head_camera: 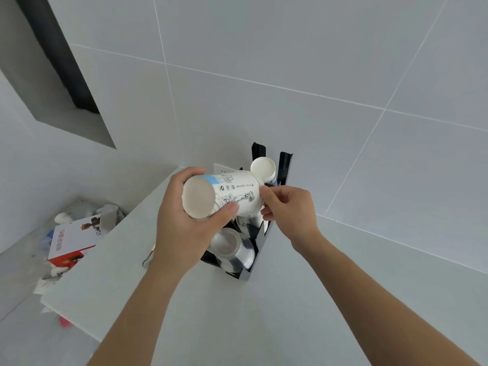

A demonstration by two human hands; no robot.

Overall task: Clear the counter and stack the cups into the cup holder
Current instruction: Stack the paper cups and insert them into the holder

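A white paper cup (232, 194) with black drawings and a blue band lies on its side in the air, its base toward me. My left hand (182, 223) grips it around the base end. My right hand (286, 207) pinches its rim end with thumb and fingers. Just behind and below stands the black cup holder (260, 240) against the tiled wall. Its front slot holds a stack of clear plastic cups (229, 247). A back slot holds white paper cups (262, 167), base up. More printed paper cups (249, 221) show in the middle slot, partly hidden by my hands.
The holder stands on a pale grey counter (237, 313) whose left edge runs diagonally. Beyond that edge, lower down, lies clutter: a red and white box (71, 239), crumpled paper and white items. A small metal clip (149, 256) lies beside my left wrist.
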